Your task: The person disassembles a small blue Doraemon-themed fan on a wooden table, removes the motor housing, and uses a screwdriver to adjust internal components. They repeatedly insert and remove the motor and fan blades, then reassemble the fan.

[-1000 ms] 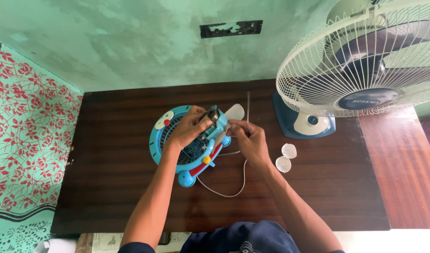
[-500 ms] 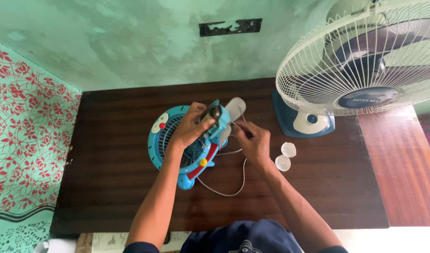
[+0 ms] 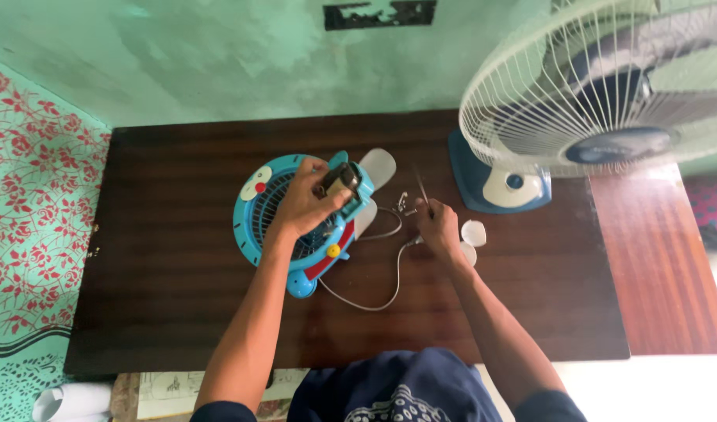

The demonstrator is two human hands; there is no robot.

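So on the far left there's a red floral cloth (image 3: pixel 30 211) hanging next to the dark wooden table (image 3: pixel 179 312). On the table, left of centre, sits a small blue toy-style fan (image 3: pixel 265 207) with a round grille and a cartoon face on it, lying flat. The left hand (image 3: pixel 304 205) is right over it, fingers wrapped around a small dark motor-looking part (image 3: pixel 341 180) at the fan's far right edge, so that hand is grasping that piece. A white blade (image 3: pixel 378 166) sticks out just past it.

A thin grey wire (image 3: pixel 386 281) loops from the fan toward the near side and back up to the right hand (image 3: pixel 440 227). That hand has its fingers pinched on a thin metal tool (image 3: pixel 422 189), looks like a small screwdriver, pointing away toward the wall. A few tiny screws (image 3: pixel 405 205) lie just left of it. Two small white caps (image 3: pixel 472 234) sit touching the right side of that hand.

Further right stands a big white-caged table fan (image 3: pixel 608 86) on a blue base. Green wall (image 3: pixel 179 62) behind everything.
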